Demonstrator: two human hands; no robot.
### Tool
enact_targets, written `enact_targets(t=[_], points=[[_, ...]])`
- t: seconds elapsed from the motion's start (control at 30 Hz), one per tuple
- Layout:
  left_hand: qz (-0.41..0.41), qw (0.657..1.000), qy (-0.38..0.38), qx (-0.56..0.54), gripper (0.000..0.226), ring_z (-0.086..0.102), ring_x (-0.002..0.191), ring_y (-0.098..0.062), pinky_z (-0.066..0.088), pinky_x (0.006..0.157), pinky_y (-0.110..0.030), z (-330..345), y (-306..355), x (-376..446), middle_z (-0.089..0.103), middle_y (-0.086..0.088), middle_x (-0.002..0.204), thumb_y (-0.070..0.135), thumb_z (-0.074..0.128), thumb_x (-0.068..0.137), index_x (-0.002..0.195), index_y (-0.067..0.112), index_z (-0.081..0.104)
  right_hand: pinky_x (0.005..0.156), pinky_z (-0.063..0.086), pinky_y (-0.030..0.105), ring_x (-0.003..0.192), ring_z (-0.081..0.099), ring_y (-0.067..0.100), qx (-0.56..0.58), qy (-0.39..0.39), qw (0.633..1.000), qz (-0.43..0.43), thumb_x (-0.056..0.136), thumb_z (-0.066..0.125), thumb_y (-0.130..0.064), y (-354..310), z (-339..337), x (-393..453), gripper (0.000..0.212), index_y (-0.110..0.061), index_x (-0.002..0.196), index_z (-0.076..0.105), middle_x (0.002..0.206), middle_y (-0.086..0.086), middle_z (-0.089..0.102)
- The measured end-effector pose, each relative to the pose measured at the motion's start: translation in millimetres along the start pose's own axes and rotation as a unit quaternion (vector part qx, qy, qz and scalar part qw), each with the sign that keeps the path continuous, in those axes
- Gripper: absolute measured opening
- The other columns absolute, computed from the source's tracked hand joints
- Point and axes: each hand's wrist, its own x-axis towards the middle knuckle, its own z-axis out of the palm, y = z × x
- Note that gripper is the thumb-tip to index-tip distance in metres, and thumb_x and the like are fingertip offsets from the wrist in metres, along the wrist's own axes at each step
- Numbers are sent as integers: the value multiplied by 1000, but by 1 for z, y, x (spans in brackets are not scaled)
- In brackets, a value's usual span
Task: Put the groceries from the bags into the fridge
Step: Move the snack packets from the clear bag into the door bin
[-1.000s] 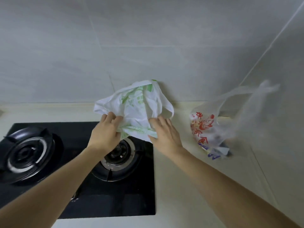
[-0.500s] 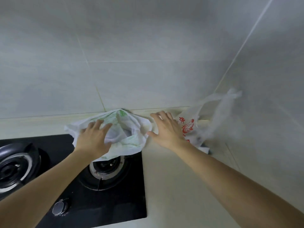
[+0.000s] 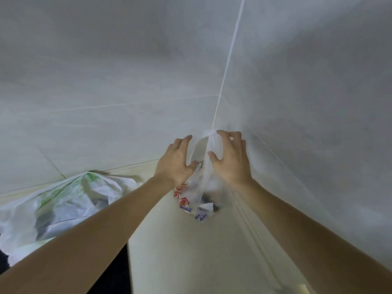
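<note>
- Head view: left hand (image 3: 177,164) fingers spread, touching the translucent bag (image 3: 203,187); right hand (image 3: 230,160) fingers curled loosely around its handles, grip uncertain.
- Bag stands on the countertop (image 3: 191,251) in the wall corner.
- White-green bag (image 3: 63,204) lies left, partly behind the left forearm, beside the stove (image 3: 114,276).

Pale counter (image 3: 191,251) fills the middle; clear bag (image 3: 199,200) sits at twelve o'clock in the corner, white bag (image 3: 70,200) sprawls at nine, partly over the hob (image 3: 114,279).

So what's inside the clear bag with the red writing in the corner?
Through the clear bag something dark and a white, paper-like piece show at the bottom. Blur, print and both hands at its handles hide what they are.
</note>
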Motion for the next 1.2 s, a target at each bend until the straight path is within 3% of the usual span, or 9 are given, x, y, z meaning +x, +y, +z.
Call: enact_targets(t=[0.17, 0.27, 0.37, 0.5, 0.67, 0.83, 0.93, 1.1, 1.2], points=[[14, 995, -46, -92, 81, 47, 131, -25, 48, 103, -41, 20, 15, 39, 53, -2, 144, 18, 72, 88, 157, 25, 29, 102, 50, 38, 123, 55, 20, 202, -101, 970, 90, 89, 80, -31, 12, 14, 4, 74, -38, 148, 36, 130, -1, 59], [31, 996, -15, -77, 46, 58, 105, -22, 52, 83, -36, 27, 16, 42, 65, 0, 112, 15, 68, 88, 131, 22, 52, 94, 55, 35, 106, 63, 16, 252, -107, 953, 128, 87, 82, -27, 13, 18, 6, 72, -32, 144, 39, 107, -6, 64], [44, 998, 12, -52, 13, 56, 88, -22, 45, 69, -35, 26, 12, 38, 60, 3, 91, 18, 65, 91, 98, 21, 55, 83, 54, 26, 88, 66, 13, 290, -114, 939, 149, 88, 81, -24, 13, 15, 9, 47, -19, 129, 59, 89, -3, 65], [69, 993, 38, -83, 19, 52, 79, -21, 42, 70, -35, 14, 4, 28, 52, 5, 83, 22, 63, 95, 83, 23, 48, 73, 47, 20, 78, 63, 13, 315, -108, 933, 136, 91, 76, -15, 5, 8, 6, 5, -15, 90, 71, 87, 4, 69], [37, 986, 75, -145, 19, 62, 83, -22, 56, 79, -47, -7, -1, 10, 60, 3, 86, 36, 63, 94, 84, 20, 58, 62, 36, 23, 67, 47, 9, 351, -113, 920, 132, 94, 59, -6, -5, -8, -3, 22, -16, 75, 54, 72, -4, 52], [-14, 969, 84, -234, 28, 61, 73, -32, 56, 76, -51, -30, 8, -18, 59, -10, 72, 37, 62, 91, 72, 18, 55, 68, 41, 31, 70, 46, 12, 400, -121, 899, 130, 90, 59, -14, -13, -21, -28, 14, -12, 80, 50, 74, -1, 49], [-26, 960, 103, -261, 37, 59, 71, -40, 51, 66, -50, -43, 13, -41, 52, -20, 71, 35, 59, 97, 71, 10, 48, 65, 42, 21, 66, 47, 10, 394, -155, 895, 138, 91, 74, -25, -14, -31, -45, 15, -19, 94, 61, 73, 0, 49], [-67, 950, 140, -271, 35, 39, 62, -26, 54, 68, -58, -68, 11, -84, 36, -4, 64, 38, 56, 94, 74, 12, 42, 62, 35, 27, 63, 36, 13, 361, -121, 917, 116, 85, 80, -19, -11, -50, -67, 10, -23, 84, 71, 67, -4, 36], [-93, 948, 156, -262, 37, 45, 57, -29, 53, 66, -56, -83, 12, -116, 37, 0, 59, 36, 56, 97, 74, 12, 40, 65, 34, 30, 64, 36, 15, 362, -104, 919, 117, 85, 77, -16, -9, -63, -79, 14, -25, 80, 68, 67, -5, 34]])
